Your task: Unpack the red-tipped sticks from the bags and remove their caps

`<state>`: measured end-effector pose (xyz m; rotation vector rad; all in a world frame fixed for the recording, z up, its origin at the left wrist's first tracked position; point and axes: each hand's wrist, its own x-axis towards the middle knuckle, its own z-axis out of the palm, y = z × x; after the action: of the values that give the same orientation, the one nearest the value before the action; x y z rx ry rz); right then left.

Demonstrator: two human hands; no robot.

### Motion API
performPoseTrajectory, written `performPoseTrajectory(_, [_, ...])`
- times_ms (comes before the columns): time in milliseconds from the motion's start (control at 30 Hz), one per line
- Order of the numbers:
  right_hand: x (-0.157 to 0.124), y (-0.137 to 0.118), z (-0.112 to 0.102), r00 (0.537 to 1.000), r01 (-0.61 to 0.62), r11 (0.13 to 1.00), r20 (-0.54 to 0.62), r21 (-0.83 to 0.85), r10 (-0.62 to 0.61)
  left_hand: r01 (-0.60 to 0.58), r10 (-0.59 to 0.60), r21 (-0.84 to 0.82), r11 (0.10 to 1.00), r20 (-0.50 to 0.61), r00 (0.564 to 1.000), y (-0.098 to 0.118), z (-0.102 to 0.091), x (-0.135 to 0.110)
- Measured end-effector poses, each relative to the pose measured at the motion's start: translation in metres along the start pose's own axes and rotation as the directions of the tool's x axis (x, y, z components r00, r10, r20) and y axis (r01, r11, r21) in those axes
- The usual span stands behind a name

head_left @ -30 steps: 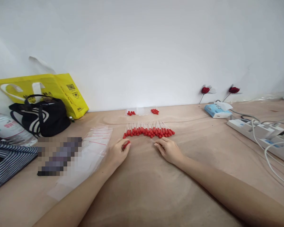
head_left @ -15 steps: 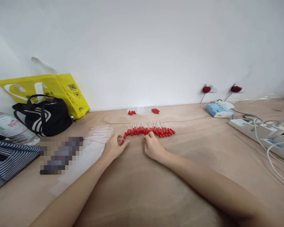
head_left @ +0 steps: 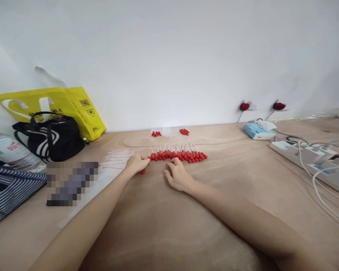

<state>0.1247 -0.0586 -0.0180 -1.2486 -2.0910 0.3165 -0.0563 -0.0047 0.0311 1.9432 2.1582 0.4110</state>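
Several thin pale sticks with red bulb-shaped tips (head_left: pixel 183 155) lie in a row across the table, tips toward me. My left hand (head_left: pixel 137 165) is closed at the row's left end, its fingertips on a red tip there. Another red tip (head_left: pixel 142 171) shows just below that palm; its stick is hidden by the hand. My right hand (head_left: pixel 179 176) rests in front of the row's middle, loosely curled, thumb apart from the fingers, with nothing visible in it.
Clear plastic bags (head_left: pixel 109 165) with red lines lie left of my left hand. Small bags of red pieces (head_left: pixel 184 131) lie by the wall. A black bag (head_left: pixel 63 139) and yellow bag (head_left: pixel 93 116) stand left. Tissues (head_left: pixel 258 131) and a power strip (head_left: pixel 307 162) are right.
My left hand has moved forward and closed at the row's left end. My right hand has drawn slightly back from the tips, its thumb parting from the fingers.
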Motion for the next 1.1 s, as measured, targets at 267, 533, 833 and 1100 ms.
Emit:
performPoseTrajectory(267, [-0.03, 0.021, -0.03, 0.979, 0.161, 0.98, -0.146, 0.116, -0.143, -0.212, 0.247, 0.136, 0.968, -0.34, 0.908, -0.007, -0.015, -0.043])
performPoseTrajectory(533, [-0.057, 0.038, -0.061, 0.931, 0.336, 0.94, -0.128, -0.06, -0.341, -0.732, 0.713, -0.043, 0.68, -0.193, 0.674, 0.01, 0.012, -0.101])
performPoseTrajectory(833, [-0.05, 0.032, -0.051, 0.96, 0.277, 0.959, 0.071, -0.068, -0.272, -0.738, 0.721, -0.138, 0.66, -0.159, 0.674, 0.015, 0.026, -0.097])
performPoseTrajectory(1100, [-0.046, 0.02, -0.044, 0.965, 0.255, 0.966, 0.077, -0.05, -0.251, -0.82, 0.801, -0.1, 0.564, -0.174, 0.573, 0.015, 0.042, -0.089])
